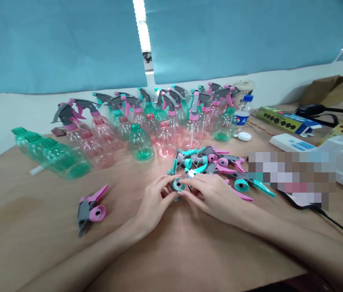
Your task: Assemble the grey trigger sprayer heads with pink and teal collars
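Note:
Between my two hands, just in front of the heap, is a spray head (178, 184) with a teal collar, its round opening facing me. My left hand (156, 198) grips it from the left with thumb and fingers. From the other side my right hand (203, 194) presses its thumb and index finger to the collar. Much of its grey body is hidden by the fingers. Right behind my hands lies a pile of loose grey spray heads (209, 162) with pink or teal triggers. A single pink spray head (93, 211) lies apart on the left.
Behind stand several clear pink bottles (167, 140) and green bottles (141, 144), many topped with spray heads. Green bottles (64, 162) lie at the left. To the right are a drink bottle (243, 111), a power strip box (287, 119), a blurred-out phone-like device (293, 178) and a cable (338, 225).

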{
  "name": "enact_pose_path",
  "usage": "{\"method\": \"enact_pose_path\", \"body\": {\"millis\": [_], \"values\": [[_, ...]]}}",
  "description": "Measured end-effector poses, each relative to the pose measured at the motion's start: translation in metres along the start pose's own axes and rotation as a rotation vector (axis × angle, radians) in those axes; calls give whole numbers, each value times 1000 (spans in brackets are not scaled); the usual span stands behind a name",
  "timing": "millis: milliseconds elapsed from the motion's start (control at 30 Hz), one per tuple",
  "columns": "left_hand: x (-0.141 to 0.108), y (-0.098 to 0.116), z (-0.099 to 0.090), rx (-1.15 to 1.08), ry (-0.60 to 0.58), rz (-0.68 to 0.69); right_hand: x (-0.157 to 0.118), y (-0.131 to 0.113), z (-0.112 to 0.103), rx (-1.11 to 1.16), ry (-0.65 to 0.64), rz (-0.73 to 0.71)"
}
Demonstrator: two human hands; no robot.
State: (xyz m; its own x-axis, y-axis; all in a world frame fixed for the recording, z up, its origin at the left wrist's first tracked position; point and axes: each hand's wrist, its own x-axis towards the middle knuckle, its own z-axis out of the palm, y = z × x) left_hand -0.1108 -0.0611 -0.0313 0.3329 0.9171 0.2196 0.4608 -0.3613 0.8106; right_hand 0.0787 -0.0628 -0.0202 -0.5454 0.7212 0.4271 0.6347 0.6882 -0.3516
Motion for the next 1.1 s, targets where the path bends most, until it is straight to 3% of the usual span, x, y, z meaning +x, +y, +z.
{"method": "enact_pose_path", "body": {"millis": [333, 600, 1100], "values": [[1, -3, -1, -69, -78, 4, 2, 3, -3, 250, -37, 58], [1, 3, 0, -17, -114, 42, 2, 6, -5, 288, 9, 37], [0, 6, -1, 5, -140, 83, 1, 5, -5, 385, -64, 78]]}}
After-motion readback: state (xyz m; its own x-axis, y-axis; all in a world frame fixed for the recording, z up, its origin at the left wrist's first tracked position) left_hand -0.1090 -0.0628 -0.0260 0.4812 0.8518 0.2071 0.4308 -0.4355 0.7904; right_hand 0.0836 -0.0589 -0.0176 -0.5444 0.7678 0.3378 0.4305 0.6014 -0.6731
